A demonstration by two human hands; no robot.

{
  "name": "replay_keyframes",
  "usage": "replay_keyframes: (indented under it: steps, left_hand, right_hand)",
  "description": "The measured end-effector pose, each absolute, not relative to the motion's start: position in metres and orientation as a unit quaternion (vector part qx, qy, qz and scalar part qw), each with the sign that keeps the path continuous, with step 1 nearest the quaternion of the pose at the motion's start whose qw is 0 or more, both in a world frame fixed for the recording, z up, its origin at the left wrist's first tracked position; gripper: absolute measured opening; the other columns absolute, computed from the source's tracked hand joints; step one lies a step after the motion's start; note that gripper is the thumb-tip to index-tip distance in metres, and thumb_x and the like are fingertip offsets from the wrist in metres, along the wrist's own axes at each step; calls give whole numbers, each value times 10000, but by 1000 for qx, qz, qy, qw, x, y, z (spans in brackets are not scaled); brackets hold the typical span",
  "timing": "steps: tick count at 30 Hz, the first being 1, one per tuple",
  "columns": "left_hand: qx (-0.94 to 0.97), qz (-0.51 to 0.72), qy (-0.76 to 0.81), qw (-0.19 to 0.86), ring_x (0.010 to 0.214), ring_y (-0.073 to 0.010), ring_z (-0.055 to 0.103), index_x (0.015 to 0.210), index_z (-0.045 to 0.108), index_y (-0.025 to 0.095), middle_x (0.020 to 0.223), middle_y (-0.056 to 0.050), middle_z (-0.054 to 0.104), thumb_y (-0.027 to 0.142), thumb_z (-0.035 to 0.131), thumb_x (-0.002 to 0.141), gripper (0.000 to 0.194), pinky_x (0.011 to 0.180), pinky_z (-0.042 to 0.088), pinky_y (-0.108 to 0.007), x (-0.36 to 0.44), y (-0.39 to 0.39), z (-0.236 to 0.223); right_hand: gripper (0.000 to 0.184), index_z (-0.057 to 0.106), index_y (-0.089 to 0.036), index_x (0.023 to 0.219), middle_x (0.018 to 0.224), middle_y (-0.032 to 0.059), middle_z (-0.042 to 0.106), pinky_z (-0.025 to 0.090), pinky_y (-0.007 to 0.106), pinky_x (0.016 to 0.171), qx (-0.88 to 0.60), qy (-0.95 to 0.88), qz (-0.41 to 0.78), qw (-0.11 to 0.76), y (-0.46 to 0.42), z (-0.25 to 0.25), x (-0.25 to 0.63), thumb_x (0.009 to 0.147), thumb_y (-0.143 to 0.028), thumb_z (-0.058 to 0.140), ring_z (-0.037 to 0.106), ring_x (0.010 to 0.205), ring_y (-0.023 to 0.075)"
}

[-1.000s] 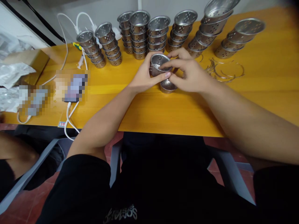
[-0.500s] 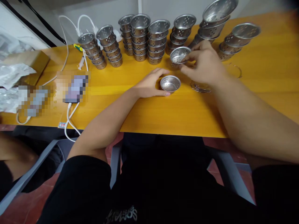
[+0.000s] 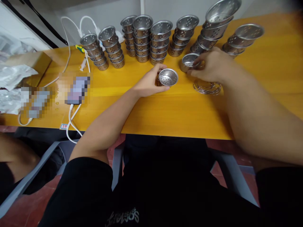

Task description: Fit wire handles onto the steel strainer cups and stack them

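My left hand [image 3: 151,82] is closed around a small perforated steel cup [image 3: 168,78], thumb on the near side and fingers behind. The cup is tilted, its mouth partly facing me, and its holed bottom shows. My right hand [image 3: 211,67] pinches the right rim of a second perforated cup [image 3: 188,63], which is upright at the foot of a tall leaning stack of cups [image 3: 207,41]. Whether this cup touches the table is unclear. Several thin wire rings [image 3: 206,88] lie in a loose pile below my right hand.
More cup stacks [image 3: 161,42] stand along the back of the yellow table [image 3: 165,116], with a shorter stack [image 3: 245,36] at the right. On the left are a phone [image 3: 78,90] with a white cable, another device [image 3: 39,102], a cardboard box [image 3: 38,69] and plastic bags [image 3: 15,75].
The cup in my left hand has moved slightly up and left and tilted towards me. My right hand has brought its cup right and a little nearer, uncovering more of the wire rings.
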State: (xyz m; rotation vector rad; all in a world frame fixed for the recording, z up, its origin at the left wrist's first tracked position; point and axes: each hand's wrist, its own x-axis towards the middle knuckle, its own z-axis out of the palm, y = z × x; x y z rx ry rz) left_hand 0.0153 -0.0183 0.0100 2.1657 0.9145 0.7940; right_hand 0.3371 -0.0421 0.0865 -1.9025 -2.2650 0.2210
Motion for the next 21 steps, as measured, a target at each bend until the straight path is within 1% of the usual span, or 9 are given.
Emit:
replay_keyframes:
  steps: [2, 3, 6, 10, 13, 14, 17, 19, 21]
  left_hand:
    - [826, 303, 359, 310, 1717, -460, 699, 1708, 608, 297, 1780, -170, 719, 508, 1047, 926, 921, 1526, 542, -637, 15, -18, 11]
    - [826, 306, 365, 301, 1715, -465, 697, 1704, 612, 294, 1782, -175, 715, 503, 1038, 928, 910, 1529, 536, -646, 15, -17, 12]
    - [823, 321, 378, 277, 1688, -468, 702, 1658, 649, 296, 1760, -174, 725, 482, 1037, 923, 851, 1524, 535, -656, 14, -16, 13]
    - [822, 332, 376, 271, 1659, -449, 722, 1644, 657, 280, 1744, -181, 730, 467, 1033, 948, 813, 1499, 565, -633, 14, -14, 11]
    - [821, 330, 378, 273, 1670, -454, 721, 1628, 661, 288, 1745, -173, 738, 504, 1041, 951, 806, 1500, 567, -638, 13, -14, 10]
    - [821, 329, 378, 274, 1674, -456, 717, 1626, 665, 294, 1746, -170, 739, 524, 1046, 951, 809, 1500, 565, -640, 13, -13, 10]
    - [825, 327, 367, 280, 1662, -460, 724, 1628, 670, 293, 1738, -178, 743, 548, 1054, 944, 825, 1492, 570, -633, 12, -13, 10]
    - [825, 322, 366, 285, 1656, -460, 734, 1636, 665, 296, 1742, -181, 745, 540, 1053, 939, 835, 1486, 578, -632, 11, -12, 10]
    - [825, 317, 370, 286, 1665, -463, 733, 1647, 659, 305, 1753, -179, 745, 547, 1050, 936, 846, 1486, 582, -640, 11, -12, 10]
  right_hand:
    - [458, 858, -147, 1512, 1701, 322, 741, 630, 578, 1352, -661, -744, 67, 76, -45, 96, 340, 1151, -418, 941, 773, 1575, 500]
    - [449, 848, -167, 1525, 1688, 304, 760, 642, 570, 1329, -673, -734, 59, 67, -46, 101, 343, 1152, -397, 949, 786, 1562, 495]
    - [355, 825, -193, 1524, 1515, 260, 870, 689, 598, 1164, -698, -714, 34, 29, -46, 114, 356, 1195, -321, 863, 850, 1431, 505]
    - [460, 804, -146, 1634, 1622, 297, 844, 681, 607, 1125, -709, -703, 47, -37, -38, 113, 370, 1209, -318, 845, 840, 1449, 522]
    - [491, 815, -201, 1653, 1508, 248, 879, 678, 546, 1053, -686, -722, 65, -57, -32, 105, 372, 1200, -378, 885, 868, 1319, 462]
    - [515, 818, -210, 1668, 1484, 248, 870, 673, 536, 1049, -671, -736, 63, -60, -30, 102, 372, 1191, -388, 901, 860, 1316, 456]
    - [600, 819, -184, 1742, 1455, 287, 818, 656, 557, 1124, -625, -775, 52, -79, -23, 93, 374, 1189, -401, 905, 780, 1457, 502]
    - [543, 859, -183, 1697, 1353, 259, 831, 648, 561, 1140, -614, -783, 57, -83, -19, 90, 378, 1203, -408, 880, 761, 1444, 502]
    - [410, 901, -219, 1580, 1243, 184, 866, 646, 518, 1078, -618, -780, 70, -71, -15, 88, 382, 1199, -367, 865, 805, 1271, 441]
